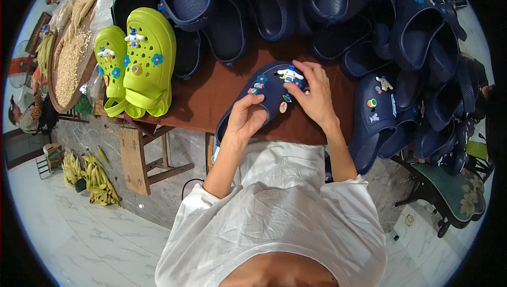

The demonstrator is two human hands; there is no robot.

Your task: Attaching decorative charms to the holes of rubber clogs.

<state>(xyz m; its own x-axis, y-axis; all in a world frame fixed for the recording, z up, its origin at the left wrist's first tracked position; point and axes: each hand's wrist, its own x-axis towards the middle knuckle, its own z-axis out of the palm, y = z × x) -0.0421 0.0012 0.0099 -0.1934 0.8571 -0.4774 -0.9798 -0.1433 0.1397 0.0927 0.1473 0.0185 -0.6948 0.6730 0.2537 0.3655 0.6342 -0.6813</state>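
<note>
A navy clog (pixel 247 89) lies slanted on the brown-covered table in front of me, its toe pointing away and to the right. My left hand (pixel 247 118) grips it at the foot opening, thumb on top and the other fingers mostly hidden. On the toe sits a white character charm (pixel 290 73) with blue parts. My right hand (pixel 315 96) has its fingertips and thumb around that charm, pressed close to the clog. Flower-shaped charms (pixel 260 81), a green-and-blue charm (pixel 286 98) and a round orange-toned charm (pixel 283 107) are also fixed on the upper.
A lime-green clog pair (pixel 150 54) with charms stands at the left. Many navy clogs (pixel 227 28) are piled along the back and right, one decorated clog (pixel 375 107) beside my right arm. Further left are a wooden stool (pixel 134 160), a grain tray (pixel 71 70) and corn cobs (pixel 97 179).
</note>
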